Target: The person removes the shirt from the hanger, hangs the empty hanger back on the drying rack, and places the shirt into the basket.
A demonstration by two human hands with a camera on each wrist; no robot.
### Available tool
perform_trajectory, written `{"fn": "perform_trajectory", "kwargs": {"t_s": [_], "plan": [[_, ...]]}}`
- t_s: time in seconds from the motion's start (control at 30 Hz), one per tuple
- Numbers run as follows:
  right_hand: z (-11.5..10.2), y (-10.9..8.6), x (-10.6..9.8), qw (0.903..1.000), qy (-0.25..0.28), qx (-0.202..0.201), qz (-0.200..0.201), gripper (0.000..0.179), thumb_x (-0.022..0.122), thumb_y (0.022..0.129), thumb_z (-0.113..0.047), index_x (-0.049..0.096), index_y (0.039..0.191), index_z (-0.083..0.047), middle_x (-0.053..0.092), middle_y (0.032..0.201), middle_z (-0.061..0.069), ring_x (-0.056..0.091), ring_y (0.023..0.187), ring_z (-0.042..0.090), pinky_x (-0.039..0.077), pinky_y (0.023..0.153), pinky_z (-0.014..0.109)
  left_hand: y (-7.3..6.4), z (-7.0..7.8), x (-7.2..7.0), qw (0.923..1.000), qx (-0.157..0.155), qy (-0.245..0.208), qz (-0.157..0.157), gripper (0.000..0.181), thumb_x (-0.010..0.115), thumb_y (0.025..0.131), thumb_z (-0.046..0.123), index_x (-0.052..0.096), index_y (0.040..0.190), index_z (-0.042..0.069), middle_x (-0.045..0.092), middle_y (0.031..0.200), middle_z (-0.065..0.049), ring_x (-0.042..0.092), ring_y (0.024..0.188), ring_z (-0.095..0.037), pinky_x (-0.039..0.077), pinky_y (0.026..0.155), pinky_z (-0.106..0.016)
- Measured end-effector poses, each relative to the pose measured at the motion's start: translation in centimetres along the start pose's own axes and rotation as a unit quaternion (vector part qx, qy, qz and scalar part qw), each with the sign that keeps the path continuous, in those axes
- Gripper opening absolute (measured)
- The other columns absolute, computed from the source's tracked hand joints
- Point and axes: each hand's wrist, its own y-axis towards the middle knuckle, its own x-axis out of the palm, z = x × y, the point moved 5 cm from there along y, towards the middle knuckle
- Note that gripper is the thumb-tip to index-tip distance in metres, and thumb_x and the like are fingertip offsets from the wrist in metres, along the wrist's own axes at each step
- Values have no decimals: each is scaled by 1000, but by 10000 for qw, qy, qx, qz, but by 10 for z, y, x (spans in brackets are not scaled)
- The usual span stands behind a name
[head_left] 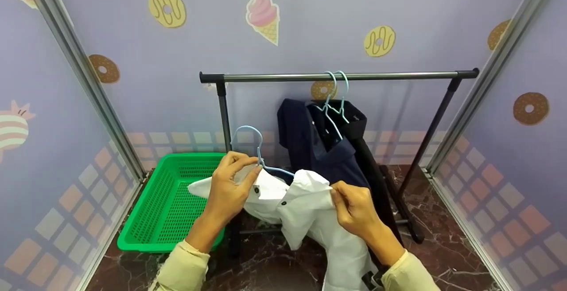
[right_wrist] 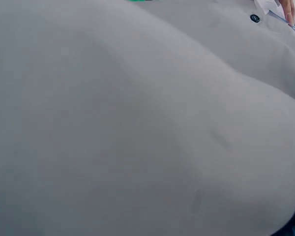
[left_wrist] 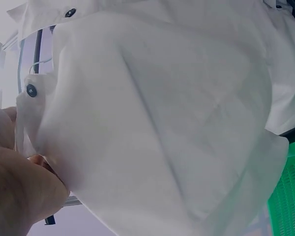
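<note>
A white shirt [head_left: 305, 220] with dark buttons hangs between the two hands, its collar spread and its body drooping toward the floor. A light blue hanger [head_left: 280, 170] sits in the shirt's neck with its hook standing up. My left hand [head_left: 228, 187] pinches the hanger at the base of its hook, against the collar. With thumb and fingers my right hand [head_left: 356, 204] grips the shirt's cloth on the right. White cloth [left_wrist: 152, 118] covers most of the left wrist view, and shirt fabric [right_wrist: 137, 123] fills nearly all of the right wrist view, hiding the right hand there.
Behind the shirt stands a clothes rack with a metal rail [head_left: 274, 78]. A navy garment [head_left: 297, 127] and a black garment [head_left: 356, 127] hang from it on light blue hangers. A green basket [head_left: 133, 233] is on the dark marble-patterned floor at left. Patterned walls enclose the space.
</note>
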Motion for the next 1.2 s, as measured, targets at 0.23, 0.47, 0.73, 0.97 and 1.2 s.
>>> {"fn": "perform_trajectory", "kwargs": {"t_s": [0.23, 0.47, 0.73, 0.97, 1.2], "plan": [[-1, -1, 3, 9984, -550, -33, -88, 11, 71, 93, 3, 75, 98, -6, 72, 80, 0, 59, 62, 6, 50, 58, 20, -2, -3, 0, 9998, 94, -64, 183, 10, 79, 96, 9, 83, 106, 6, 63, 109, -9, 59, 101, -16, 50, 93, -24], [-12, 8, 6, 9944, -1053, 71, 18, 24, 68, 94, -4, 75, 117, -3, 74, 100, 5, 70, 84, 14, 59, 73, 27, -5, -5, 2, 9989, 268, 105, 357, 5, 78, 97, 8, 82, 100, 6, 58, 109, -12, 54, 100, -16, 48, 88, -23], [-29, 19, 20, 9923, -1168, 252, -337, 47, 72, 100, -29, 67, 141, -5, 72, 130, 12, 71, 114, 26, 58, 98, 40, -8, -8, 3, 9985, 290, 245, 395, 4, 79, 97, 10, 82, 99, 8, 59, 108, -11, 57, 99, -17, 50, 87, -24], [-32, 20, 32, 9880, -1212, 666, -683, 56, 78, 98, -34, 63, 145, -7, 69, 137, 12, 69, 125, 25, 59, 103, 43, -8, -7, 4, 9989, 261, 170, 358, 4, 79, 96, 9, 82, 98, 8, 60, 108, -10, 57, 100, -15, 50, 89, -24], [-28, 20, 40, 9851, -1220, 958, -740, 54, 82, 96, -28, 65, 144, -8, 70, 133, 10, 71, 120, 23, 61, 98, 41, -9, -7, 5, 9987, 329, 29, 381, 5, 79, 96, 7, 82, 99, 7, 60, 107, -10, 56, 98, -15, 47, 92, -23]]}}
